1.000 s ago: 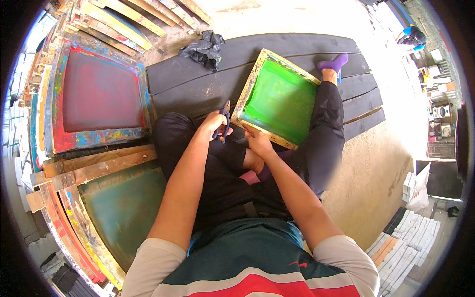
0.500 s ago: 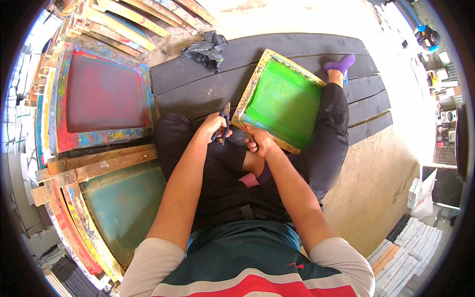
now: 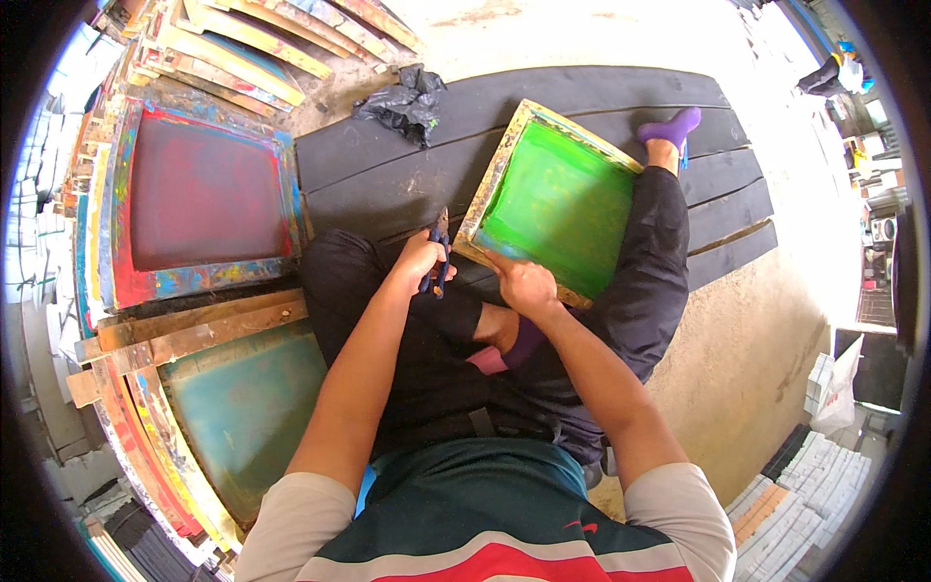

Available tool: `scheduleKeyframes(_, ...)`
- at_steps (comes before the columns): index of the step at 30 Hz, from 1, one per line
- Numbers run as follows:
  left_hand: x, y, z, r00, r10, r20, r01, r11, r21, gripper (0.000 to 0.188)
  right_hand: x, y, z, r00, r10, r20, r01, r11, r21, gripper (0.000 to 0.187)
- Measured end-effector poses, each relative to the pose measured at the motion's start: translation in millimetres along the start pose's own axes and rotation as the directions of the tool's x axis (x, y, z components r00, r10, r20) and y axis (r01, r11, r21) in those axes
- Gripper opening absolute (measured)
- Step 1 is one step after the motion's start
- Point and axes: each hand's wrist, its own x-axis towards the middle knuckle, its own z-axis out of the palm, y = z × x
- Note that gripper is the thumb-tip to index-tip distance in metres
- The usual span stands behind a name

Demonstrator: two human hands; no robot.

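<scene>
My left hand (image 3: 419, 258) is closed around dark blue-handled pliers (image 3: 438, 260), their jaws pointing away from me. Right beside it, at the near left corner of a wooden-framed printing screen (image 3: 558, 189) with bright green mesh, is my right hand (image 3: 527, 287). One finger of it reaches onto the frame's near edge while the others are curled; whatever they hold is hidden beneath the hand. The screen lies tilted between my legs, its right side against my right leg (image 3: 648, 233).
Dark planks (image 3: 378, 179) form the surface under me, with a crumpled black plastic bag (image 3: 407, 105) at the far side. Paint-stained screens stand to the left: a dark red one (image 3: 208, 189) and a teal one (image 3: 247, 407). White stacked bundles (image 3: 815, 485) lie at lower right.
My right hand has turned over and moved slightly right, a finger now on the frame edge. The thin red-and-dark tool seen in it earlier no longer shows. The pliers stay in my left hand.
</scene>
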Motion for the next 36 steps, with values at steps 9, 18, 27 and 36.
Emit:
scheduleKeyframes(9,-4,9,9,1.0,-0.005,0.01,0.005,0.999,0.038,0.03,18,29,-6,0.967,-0.186,0.172,0.207,0.972,-0.109,0.047)
scheduleKeyframes(18,2,12,-1,0.996,-0.073,0.049,0.071,0.996,0.05,0.036,33,36,-3,0.97,-0.124,0.211,0.069,0.966,0.25,0.038)
scheduleKeyframes(27,3,3,-4,0.999,-0.019,0.026,0.02,0.998,-0.055,0.038,37,40,-20,0.951,-0.249,0.183,0.243,0.969,0.054,0.035)
scheduleKeyframes(36,15,-3,-12,0.998,-0.026,0.063,0.03,0.997,-0.07,0.047,64,54,-13,0.748,-0.146,0.647,-0.484,0.548,0.683,0.036)
